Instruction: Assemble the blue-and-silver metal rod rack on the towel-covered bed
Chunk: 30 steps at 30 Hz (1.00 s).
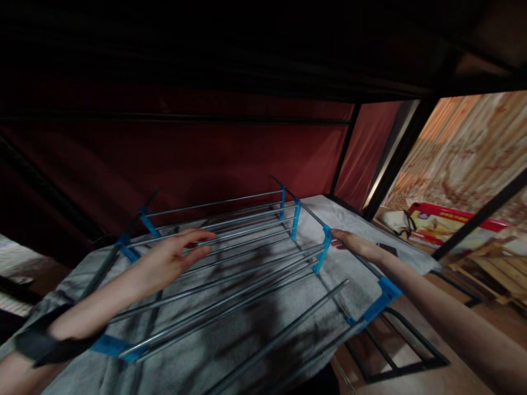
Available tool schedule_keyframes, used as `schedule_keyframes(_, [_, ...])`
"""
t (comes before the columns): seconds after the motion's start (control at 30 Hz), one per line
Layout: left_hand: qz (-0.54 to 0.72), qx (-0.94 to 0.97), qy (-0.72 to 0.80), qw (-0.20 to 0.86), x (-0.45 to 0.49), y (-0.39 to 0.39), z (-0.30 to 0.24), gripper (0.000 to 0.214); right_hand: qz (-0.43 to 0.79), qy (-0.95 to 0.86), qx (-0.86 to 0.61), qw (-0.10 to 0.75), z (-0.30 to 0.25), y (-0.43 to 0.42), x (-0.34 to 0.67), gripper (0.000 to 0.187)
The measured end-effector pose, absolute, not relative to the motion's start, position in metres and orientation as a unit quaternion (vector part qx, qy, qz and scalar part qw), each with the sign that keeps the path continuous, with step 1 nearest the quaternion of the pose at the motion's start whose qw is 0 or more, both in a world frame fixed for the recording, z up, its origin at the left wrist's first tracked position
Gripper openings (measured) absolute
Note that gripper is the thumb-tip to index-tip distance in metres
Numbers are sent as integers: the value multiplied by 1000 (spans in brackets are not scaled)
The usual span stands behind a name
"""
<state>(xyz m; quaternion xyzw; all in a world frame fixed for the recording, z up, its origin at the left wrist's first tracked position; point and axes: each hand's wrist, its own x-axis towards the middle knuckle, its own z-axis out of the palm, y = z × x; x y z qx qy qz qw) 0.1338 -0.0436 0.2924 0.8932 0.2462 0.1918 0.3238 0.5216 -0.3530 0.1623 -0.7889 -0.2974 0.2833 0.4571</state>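
A shoe rack of grey metal tubes (247,267) and blue plastic connectors (295,219) lies across a grey bedsheet (263,312). Above its left part is my left hand (181,255), fingers stretched forward with nothing visible in them. My right hand (358,245) grips the rack's right side tube, the thumb side against a blue connector (326,241); red nails show under the tube. Nearer to me, a tube (284,334) slants up to the right, its far end free beside the side frame. Another blue connector (381,302) sits below my right forearm.
Dark red cloth (206,159) hangs behind the bed, framed by black metal bars (346,148). Past the right edge stand a red and yellow box (453,222) and a slatted wooden piece (502,269). A dark flat object (387,248) lies near my right wrist.
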Motion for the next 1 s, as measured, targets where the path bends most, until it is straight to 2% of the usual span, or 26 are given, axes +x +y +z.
schedule_keyframes(0.1, [109, 936, 121, 312, 187, -67, 263, 49, 272, -286, -786, 475, 158, -348, 525, 54])
schedule_keyframes(0.33, [-20, 964, 31, 263, 266, -116, 193, 43, 284, -289, -769, 495, 153, -344, 524, 55])
schedule_keyframes(0.47, [-13, 968, 21, 249, 297, -141, 184, 42, 297, -269, -761, 511, 153, -341, 524, 54])
schedule_keyframes(0.67, [14, 955, 62, 288, 334, -158, 173, 27, 278, -272, -765, 514, 147, -339, 523, 58])
schedule_keyframes(1.0, [26, 944, 102, 313, 335, -161, 181, 27, 283, -259, -776, 501, 152, -337, 520, 51])
